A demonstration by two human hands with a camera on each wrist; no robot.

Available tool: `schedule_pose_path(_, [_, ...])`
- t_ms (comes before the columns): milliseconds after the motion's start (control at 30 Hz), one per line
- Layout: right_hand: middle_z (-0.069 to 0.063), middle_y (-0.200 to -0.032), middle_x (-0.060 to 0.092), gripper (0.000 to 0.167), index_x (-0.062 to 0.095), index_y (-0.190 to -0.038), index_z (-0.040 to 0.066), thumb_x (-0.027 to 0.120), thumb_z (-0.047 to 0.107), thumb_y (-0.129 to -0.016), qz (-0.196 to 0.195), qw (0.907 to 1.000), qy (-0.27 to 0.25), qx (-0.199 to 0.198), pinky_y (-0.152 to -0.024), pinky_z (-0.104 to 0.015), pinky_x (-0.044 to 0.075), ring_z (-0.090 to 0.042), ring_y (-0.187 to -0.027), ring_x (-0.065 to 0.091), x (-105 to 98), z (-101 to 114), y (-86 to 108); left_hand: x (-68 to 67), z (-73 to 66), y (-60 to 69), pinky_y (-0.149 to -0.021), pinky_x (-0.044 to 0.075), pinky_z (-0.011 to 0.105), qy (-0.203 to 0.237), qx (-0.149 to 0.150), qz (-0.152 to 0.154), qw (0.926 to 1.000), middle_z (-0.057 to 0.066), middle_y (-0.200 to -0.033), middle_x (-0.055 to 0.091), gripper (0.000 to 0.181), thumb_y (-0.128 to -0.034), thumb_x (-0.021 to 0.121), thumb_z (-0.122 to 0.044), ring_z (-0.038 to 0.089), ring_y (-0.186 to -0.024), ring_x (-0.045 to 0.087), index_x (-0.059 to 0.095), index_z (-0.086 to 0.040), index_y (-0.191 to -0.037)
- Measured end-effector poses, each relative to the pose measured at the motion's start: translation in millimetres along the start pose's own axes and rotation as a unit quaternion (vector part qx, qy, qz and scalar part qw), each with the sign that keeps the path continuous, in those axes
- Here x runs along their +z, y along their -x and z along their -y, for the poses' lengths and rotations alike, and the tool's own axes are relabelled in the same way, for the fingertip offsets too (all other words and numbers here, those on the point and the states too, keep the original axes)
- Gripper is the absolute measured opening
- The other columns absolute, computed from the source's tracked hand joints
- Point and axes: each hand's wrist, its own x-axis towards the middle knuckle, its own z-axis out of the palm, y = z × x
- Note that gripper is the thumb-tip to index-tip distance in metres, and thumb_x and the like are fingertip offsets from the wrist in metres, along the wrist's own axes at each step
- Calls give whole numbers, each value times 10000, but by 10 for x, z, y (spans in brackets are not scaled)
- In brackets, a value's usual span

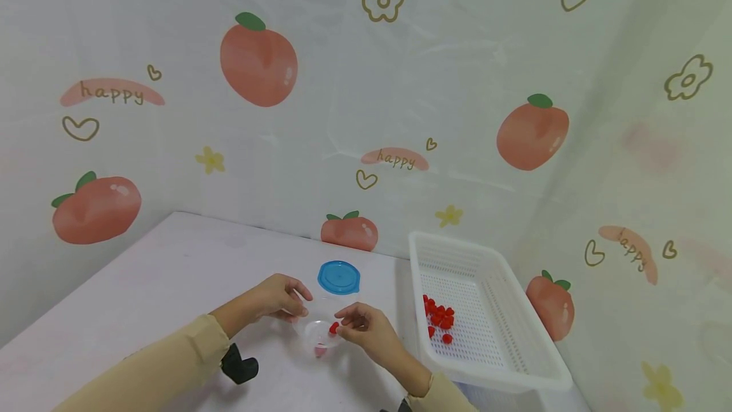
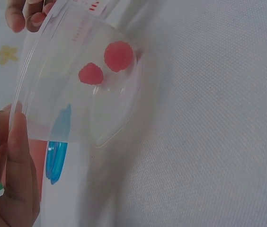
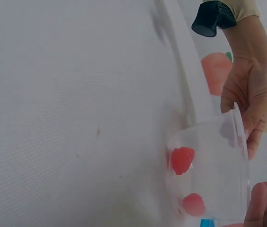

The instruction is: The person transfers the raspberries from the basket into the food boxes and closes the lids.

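Observation:
A clear plastic bowl stands on the white table in the head view. My left hand pinches its rim from the left, as the left wrist view also shows. Two red raspberries lie low inside: one raspberry and a second raspberry. Over the right side of the rim is my right hand, its fingers loosely bent with nothing between them. In the right wrist view, its fingertips show beside the rim, apart from both berries.
Behind the bowl lies a blue lid. To the right stands a white perforated basket with several red raspberries at its left side. A patterned curtain hangs behind the table.

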Motion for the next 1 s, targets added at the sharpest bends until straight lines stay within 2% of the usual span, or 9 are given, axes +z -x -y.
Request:
schedule_pose_path(200, [-71, -963, 662, 193, 654, -1080, 20, 669, 86, -899, 122, 9999, -109, -23, -736, -185, 545, -144, -829, 593, -33, -46, -26, 2, 0, -9, -612, 569, 264, -11, -27, -2, 10000, 98, -820, 600, 283, -782, 782, -50, 189, -647, 582, 683, -15, -1045])
schedule_pose_path(433, [-148, -1031, 662, 225, 638, -1097, -1, 671, 101, -900, 227, 9993, -259, -127, -752, -217, 560, -146, -861, 614, -62, -5, -18, -1, 1, -11, -612, 569, 258, 43, -124, -28, 9999, 99, -810, 605, 267, -781, 780, -43, 191, -648, 589, 693, -23, -1033])
schedule_pose_path(633, [-198, -1057, 648, 239, 629, -1095, -11, 671, 127, -905, 141, 9992, -220, -308, -758, -209, 559, -188, -884, 626, -119, 137, 27, -2, -5, -10, -617, 571, 258, 34, -144, -48, 9999, 99, -812, 606, 265, -785, 777, -44, 190, -646, 589, 694, -27, -1036])
schedule_pose_path(767, [-168, -1064, 653, 236, 629, -1100, 13, 671, 143, -909, 73, 9988, -252, -420, -764, -208, 559, -179, -892, 632, -169, 165, 34, -2, -13, -1, -614, 570, 258, 41, -144, -63, 9999, 98, -814, 605, 263, -786, 776, -41, 191, -646, 588, 692, -26, -1035])
schedule_pose_path(1000, [-173, -1114, 614, 276, 603, -1137, 21, 668, 171, -914, -207, 9979, -413, -446, -803, -212, 553, -178, -943, 628, -337, 351, 80, 0, -15, 8, -613, 567, 254, 41, -171, -80, 9998, 100, -814, 605, 249, -781, 780, -42, 193, -651, 585, 693, -37, -1014])
